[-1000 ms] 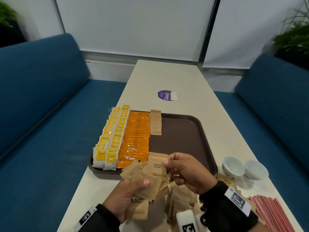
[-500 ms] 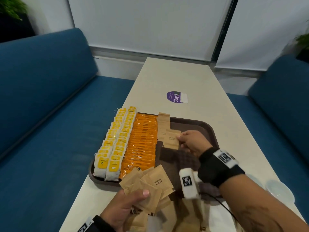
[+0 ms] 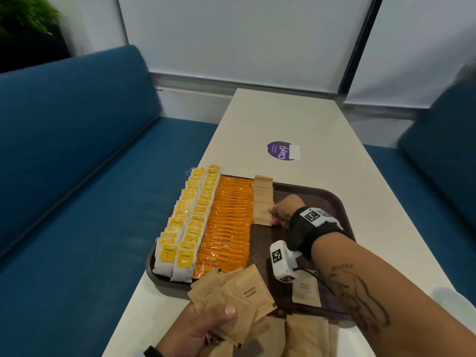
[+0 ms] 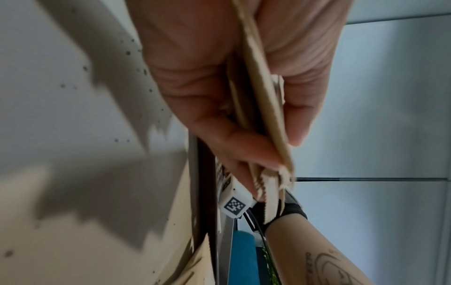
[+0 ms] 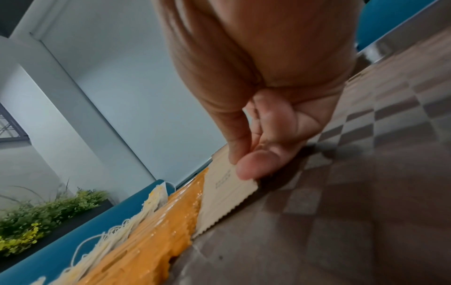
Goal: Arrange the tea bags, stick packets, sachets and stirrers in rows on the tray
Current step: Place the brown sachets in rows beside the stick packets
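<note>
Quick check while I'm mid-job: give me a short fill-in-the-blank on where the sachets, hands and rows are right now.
1. The right hand sets a brown sugar sachet at the near end of the ____ row on the tray.
2. The left hand has its grip on a ____ of sachets.
3. The row of orange stick packets lies between the sachet row and the ____.

Missing: sachet; bunch; tea bags

Office break booth: blue benches (image 3: 77, 155), long table (image 3: 283, 124), planter (image 3: 23, 19).
</note>
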